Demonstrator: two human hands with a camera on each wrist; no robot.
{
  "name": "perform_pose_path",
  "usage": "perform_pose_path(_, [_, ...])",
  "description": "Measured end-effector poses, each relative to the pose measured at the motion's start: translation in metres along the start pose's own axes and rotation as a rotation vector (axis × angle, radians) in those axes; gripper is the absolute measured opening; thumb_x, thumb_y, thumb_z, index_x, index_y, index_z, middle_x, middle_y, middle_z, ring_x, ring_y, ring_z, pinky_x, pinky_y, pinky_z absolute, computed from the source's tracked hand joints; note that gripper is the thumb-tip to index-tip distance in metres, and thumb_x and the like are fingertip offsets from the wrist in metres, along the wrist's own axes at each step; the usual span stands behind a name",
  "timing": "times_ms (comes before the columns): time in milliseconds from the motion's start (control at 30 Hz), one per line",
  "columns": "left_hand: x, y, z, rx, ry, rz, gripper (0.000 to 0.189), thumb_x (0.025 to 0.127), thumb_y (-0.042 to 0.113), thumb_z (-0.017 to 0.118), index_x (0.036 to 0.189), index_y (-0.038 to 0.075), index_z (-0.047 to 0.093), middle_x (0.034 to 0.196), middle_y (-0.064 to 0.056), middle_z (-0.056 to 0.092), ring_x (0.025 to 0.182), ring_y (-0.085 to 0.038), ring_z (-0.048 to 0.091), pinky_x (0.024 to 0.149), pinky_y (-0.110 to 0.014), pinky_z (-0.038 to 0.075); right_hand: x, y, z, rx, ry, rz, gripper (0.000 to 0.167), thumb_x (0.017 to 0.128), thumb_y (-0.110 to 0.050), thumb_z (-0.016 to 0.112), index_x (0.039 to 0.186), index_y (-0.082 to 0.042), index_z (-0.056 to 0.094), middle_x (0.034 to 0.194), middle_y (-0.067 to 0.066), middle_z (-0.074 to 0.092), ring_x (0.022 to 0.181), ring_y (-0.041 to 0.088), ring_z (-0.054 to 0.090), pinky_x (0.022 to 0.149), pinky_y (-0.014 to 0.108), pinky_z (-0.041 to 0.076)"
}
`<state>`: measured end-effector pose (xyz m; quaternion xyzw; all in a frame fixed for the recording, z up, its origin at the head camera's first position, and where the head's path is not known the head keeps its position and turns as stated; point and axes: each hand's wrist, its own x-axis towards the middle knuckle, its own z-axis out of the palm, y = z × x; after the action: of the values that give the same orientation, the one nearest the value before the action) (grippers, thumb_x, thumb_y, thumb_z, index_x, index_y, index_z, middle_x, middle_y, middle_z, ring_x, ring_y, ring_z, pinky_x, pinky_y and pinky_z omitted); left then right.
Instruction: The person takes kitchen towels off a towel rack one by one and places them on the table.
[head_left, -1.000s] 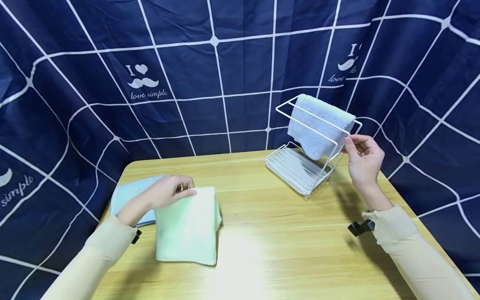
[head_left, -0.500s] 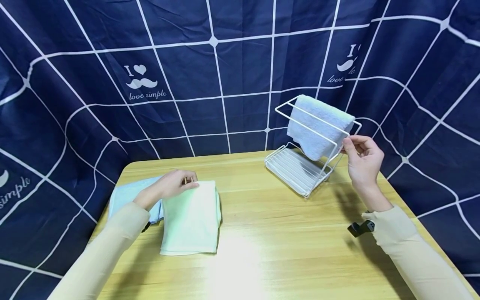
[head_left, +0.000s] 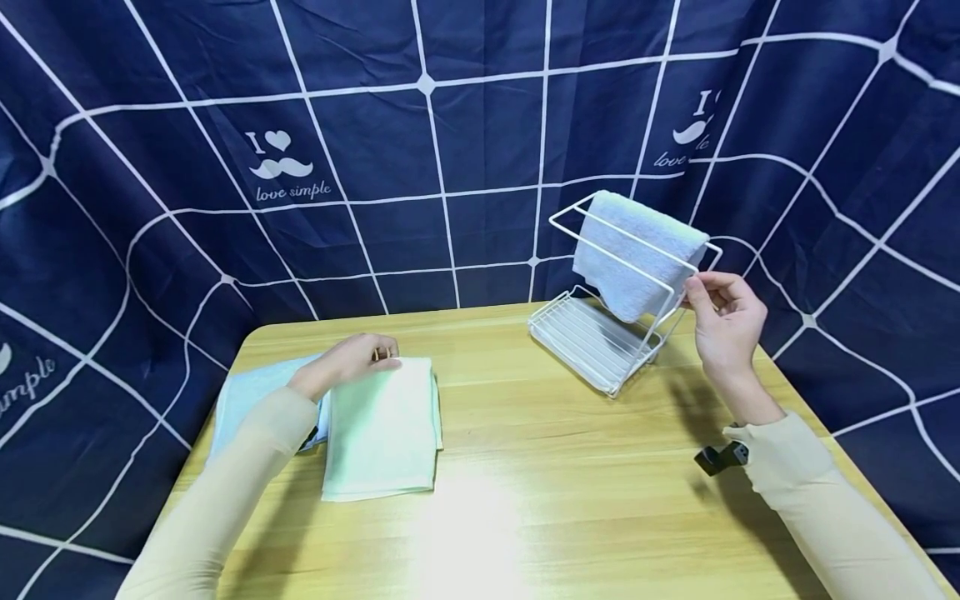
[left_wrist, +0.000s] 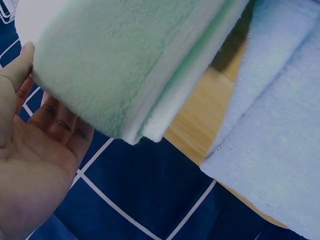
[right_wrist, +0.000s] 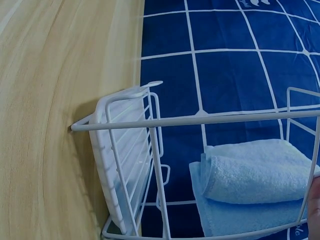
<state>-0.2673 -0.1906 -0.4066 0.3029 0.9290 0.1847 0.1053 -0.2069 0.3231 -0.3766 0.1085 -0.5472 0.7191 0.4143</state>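
My left hand [head_left: 360, 360] pinches the top fold of a pale green towel [head_left: 382, 429], thumb on the near side and fingers behind. In the left wrist view the folded green towel [left_wrist: 115, 65] hangs in layers from that pinch. Behind and left of it a folded light blue towel [head_left: 258, 392] lies on the table, partly covered by my left forearm. My right hand [head_left: 727, 321] pinches the side wire of a white wire rack [head_left: 585, 342]. Another light blue towel [head_left: 637, 242] is draped over the rack's upper bar; in the right wrist view this towel [right_wrist: 255, 180] hangs folded double.
A wooden table [head_left: 517, 467] carries everything. Its back edge meets a dark blue curtain [head_left: 360, 150] with white grid lines, which also runs along both sides. The rack's slatted base with a tray [right_wrist: 125, 150] rests at the table's back right.
My left hand has moved slightly up and to the right, raising the green towel, whose lower edge has shifted back. My right hand, the rack and its draped towel stay put.
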Motion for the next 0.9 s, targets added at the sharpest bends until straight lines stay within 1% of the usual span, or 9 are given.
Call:
perform_pose_path(133, [0.008, -0.003, 0.001, 0.009, -0.012, -0.024, 0.012, 0.104, 0.025, 0.067, 0.097, 0.016, 0.071, 0.092, -0.004, 0.072, 0.080, -0.015, 0.062, 0.076, -0.034, 0.051, 0.000, 0.000, 0.000, 0.024, 0.002, 0.008, 0.012, 0.091, 0.013, 0.072, 0.090, 0.001, 0.074, 0.079, 0.004, 0.075, 0.063, 0.013, 0.068, 0.063, 0.019, 0.058])
perform_pose_path(233, [0.013, -0.005, 0.002, 0.007, -0.020, -0.041, 0.013, 0.105, 0.026, 0.067, 0.099, 0.015, 0.071, 0.093, -0.004, 0.073, 0.081, -0.015, 0.062, 0.077, -0.034, 0.051, 0.000, 0.000, 0.000, 0.001, -0.008, -0.003, 0.013, 0.091, 0.012, 0.072, 0.092, 0.000, 0.075, 0.079, 0.002, 0.076, 0.063, 0.012, 0.068, 0.063, 0.019, 0.058])
perform_pose_path(400, [0.019, -0.007, 0.004, -0.011, -0.024, -0.053, 0.014, 0.105, 0.026, 0.067, 0.102, 0.013, 0.072, 0.094, -0.006, 0.073, 0.081, -0.016, 0.062, 0.077, -0.035, 0.052, -0.001, 0.000, 0.000, 0.005, -0.012, -0.008, 0.012, 0.092, 0.013, 0.071, 0.093, 0.002, 0.075, 0.079, 0.003, 0.075, 0.064, 0.012, 0.068, 0.063, 0.019, 0.058])
perform_pose_path(567, [0.026, -0.010, 0.004, -0.022, -0.019, -0.068, 0.014, 0.105, 0.026, 0.067, 0.104, 0.013, 0.072, 0.093, -0.006, 0.071, 0.079, -0.016, 0.059, 0.075, -0.033, 0.049, -0.001, 0.000, 0.000, 0.034, -0.003, 0.004, 0.011, 0.091, 0.014, 0.071, 0.092, 0.004, 0.074, 0.079, 0.005, 0.075, 0.064, 0.013, 0.068, 0.063, 0.019, 0.058])
perform_pose_path(800, [0.033, -0.015, 0.009, -0.020, -0.014, -0.064, 0.015, 0.105, 0.027, 0.067, 0.105, 0.012, 0.073, 0.093, -0.004, 0.072, 0.078, -0.015, 0.059, 0.075, -0.032, 0.050, -0.002, -0.002, 0.001, 0.003, -0.012, -0.008, 0.013, 0.092, 0.013, 0.071, 0.092, 0.001, 0.075, 0.079, 0.003, 0.076, 0.064, 0.011, 0.068, 0.063, 0.018, 0.058])
perform_pose_path(900, [0.033, -0.017, 0.011, -0.023, -0.016, -0.067, 0.016, 0.104, 0.027, 0.068, 0.104, 0.012, 0.072, 0.090, -0.004, 0.071, 0.077, -0.014, 0.058, 0.074, -0.032, 0.049, -0.002, -0.002, 0.002, 0.028, -0.009, -0.006, 0.012, 0.091, 0.014, 0.071, 0.092, 0.003, 0.074, 0.079, 0.004, 0.075, 0.063, 0.012, 0.068, 0.063, 0.019, 0.058])
